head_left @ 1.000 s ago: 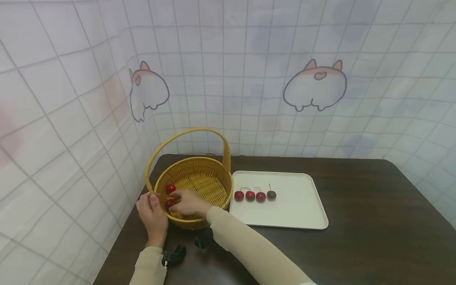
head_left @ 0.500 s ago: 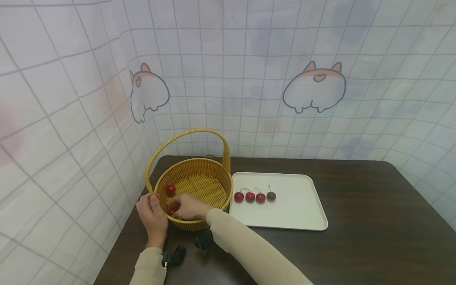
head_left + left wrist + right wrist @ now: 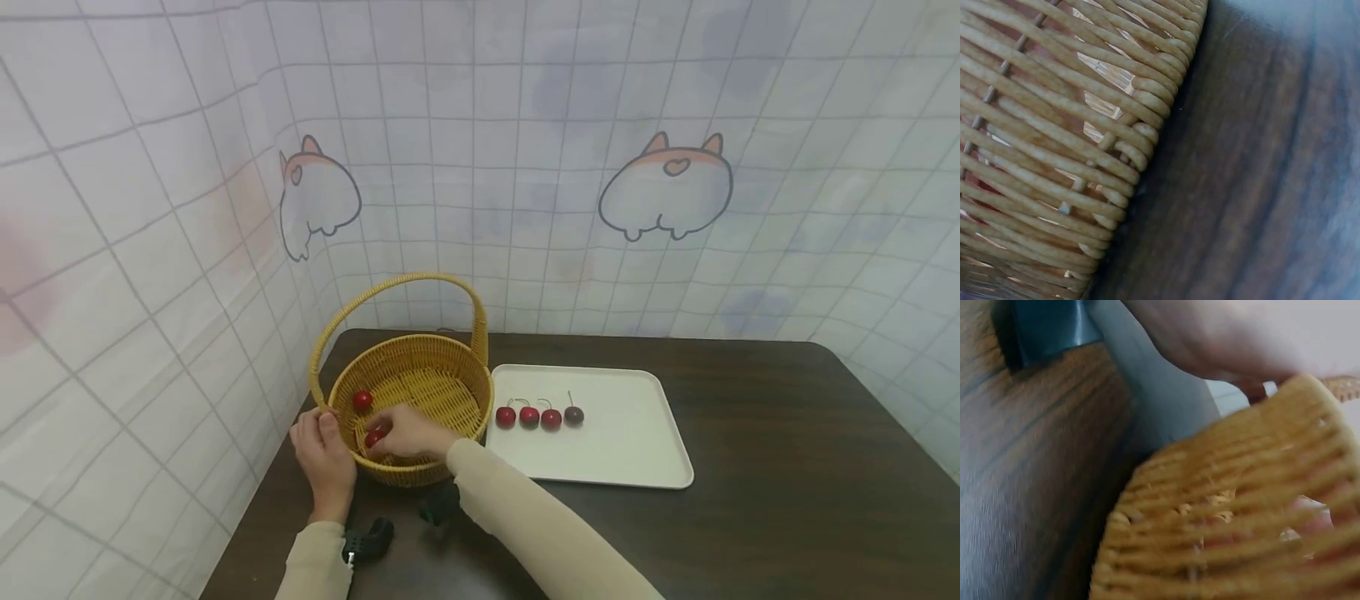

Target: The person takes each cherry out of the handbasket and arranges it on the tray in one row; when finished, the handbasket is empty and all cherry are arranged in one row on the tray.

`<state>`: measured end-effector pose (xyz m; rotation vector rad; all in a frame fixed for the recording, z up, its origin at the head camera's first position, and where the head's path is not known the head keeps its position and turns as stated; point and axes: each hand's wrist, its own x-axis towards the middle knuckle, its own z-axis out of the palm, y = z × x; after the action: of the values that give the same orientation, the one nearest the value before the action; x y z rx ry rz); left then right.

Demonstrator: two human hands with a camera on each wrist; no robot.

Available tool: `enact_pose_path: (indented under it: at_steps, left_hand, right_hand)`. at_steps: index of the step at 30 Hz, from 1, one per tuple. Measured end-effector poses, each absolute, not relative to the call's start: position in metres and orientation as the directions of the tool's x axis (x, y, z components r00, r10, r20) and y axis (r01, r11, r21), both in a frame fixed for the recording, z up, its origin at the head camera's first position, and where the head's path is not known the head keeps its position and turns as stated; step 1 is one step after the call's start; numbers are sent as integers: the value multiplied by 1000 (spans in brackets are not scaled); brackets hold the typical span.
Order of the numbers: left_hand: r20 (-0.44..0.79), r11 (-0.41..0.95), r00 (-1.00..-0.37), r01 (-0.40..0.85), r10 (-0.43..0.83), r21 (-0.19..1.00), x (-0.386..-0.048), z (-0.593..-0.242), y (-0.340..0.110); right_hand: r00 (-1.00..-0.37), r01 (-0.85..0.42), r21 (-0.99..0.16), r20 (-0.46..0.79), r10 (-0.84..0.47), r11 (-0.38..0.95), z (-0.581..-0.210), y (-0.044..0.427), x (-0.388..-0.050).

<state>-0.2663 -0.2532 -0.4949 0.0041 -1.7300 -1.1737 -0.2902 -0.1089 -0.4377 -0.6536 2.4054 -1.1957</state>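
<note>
Head cam: basket (image 3: 442, 392) w/ 2 cherries (image 3: 363, 401), tray (image 3: 618, 429) w/ 4.

We see a woven basket (image 3: 405, 477) of wicker-like strands, ridged and rough, with a faint sheen. We note smooth, glossy skins on the cherries (image 3: 528, 417), a smooth, plastic-looking tray (image 3: 630, 425), and a wood-grained tabletop (image 3: 772, 442), softly reflective. We find matt cloth in the sleeves (image 3: 540, 533), creased, matt fabric in the backdrop (image 3: 510, 179), and black, plastic-looking wrist gear (image 3: 367, 542).
</note>
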Motion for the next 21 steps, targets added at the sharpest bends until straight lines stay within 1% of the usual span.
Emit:
enact_pose_path:
  at_steps: [9,16,21]
  left_hand:
    - [741,524,-468,524,-482,672,-269,-497,-253]
    - [725,521,-494,504,-481,689,-267,-498,-254]
    - [719,517,-505,501,-477,694,-267,-499,-254]
  right_hand:
    - [-849,-291,-798,-38,-526,527,-419,-71,-290]
    - [-884,-286,-810,17,-466,513,-411,-44,-286]
    - [-919,-237,-864,51,-391,444,-411,-25,-284]
